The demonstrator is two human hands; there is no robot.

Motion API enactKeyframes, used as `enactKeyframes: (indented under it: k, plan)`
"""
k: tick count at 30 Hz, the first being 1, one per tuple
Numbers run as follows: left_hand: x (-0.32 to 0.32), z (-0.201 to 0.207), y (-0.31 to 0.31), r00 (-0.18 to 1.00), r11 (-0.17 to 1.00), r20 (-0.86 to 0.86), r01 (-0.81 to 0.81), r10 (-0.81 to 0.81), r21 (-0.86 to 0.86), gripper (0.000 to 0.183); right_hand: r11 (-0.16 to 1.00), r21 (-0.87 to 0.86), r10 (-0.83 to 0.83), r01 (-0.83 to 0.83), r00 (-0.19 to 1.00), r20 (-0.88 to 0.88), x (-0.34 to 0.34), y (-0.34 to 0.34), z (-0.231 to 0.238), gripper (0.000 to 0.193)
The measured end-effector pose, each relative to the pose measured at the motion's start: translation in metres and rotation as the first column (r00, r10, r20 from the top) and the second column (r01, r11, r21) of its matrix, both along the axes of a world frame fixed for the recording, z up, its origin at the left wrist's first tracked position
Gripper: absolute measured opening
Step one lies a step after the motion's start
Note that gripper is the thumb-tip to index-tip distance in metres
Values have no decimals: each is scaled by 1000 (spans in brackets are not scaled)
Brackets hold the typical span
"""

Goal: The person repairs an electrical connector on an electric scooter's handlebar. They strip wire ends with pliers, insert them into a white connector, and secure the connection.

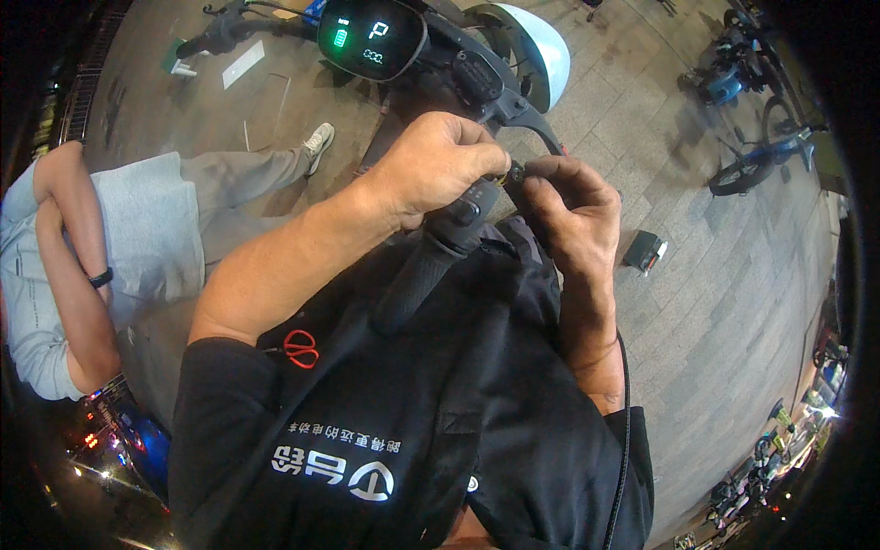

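Both my hands meet over the handlebar of an electric scooter, beside its black rubber grip [412, 289] and the switch housing [466, 207]. My left hand [440, 165] is closed in a pinch just above the housing; what its fingertips hold is too small to make out. Opposite it, my right hand [579, 206] pinches a small black part [517, 172] between thumb and forefinger. The fingertips nearly touch. Beyond them, the dashboard display [373, 38] is lit, with a green battery symbol.
Red-handled scissors [301, 349] lie against my black apron [403, 394]. At left stands a person with folded arms [101, 243]. A dark box [645, 251] sits on the paving [715, 302] at right. Parked bicycles [761, 165] stand farther off.
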State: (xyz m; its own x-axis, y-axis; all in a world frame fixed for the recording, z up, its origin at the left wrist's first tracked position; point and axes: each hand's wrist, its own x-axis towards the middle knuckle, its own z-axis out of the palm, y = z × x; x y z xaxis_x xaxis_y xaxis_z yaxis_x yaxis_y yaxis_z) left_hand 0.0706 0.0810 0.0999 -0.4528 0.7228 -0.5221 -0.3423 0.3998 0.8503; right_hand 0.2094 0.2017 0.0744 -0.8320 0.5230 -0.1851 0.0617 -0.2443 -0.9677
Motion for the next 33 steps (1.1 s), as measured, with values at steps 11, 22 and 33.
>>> enactKeyframes:
  k: [11, 22, 33]
  plan:
    - [-4, 2, 4, 1000, 1000, 18, -8, 8, 11, 14, 977, 157, -133, 146, 987, -92, -5, -10, -4, 9]
    - [-9, -1, 0, 997, 998, 70, -23, 19, 63, 14, 990, 109, -95, 91, 995, 36, -9, -9, 5, 11]
    - [-5, -4, -6, 987, 992, 155, -59, 41, 113, 16, 990, 69, -123, 125, 992, -32, -11, -11, -4, 10]
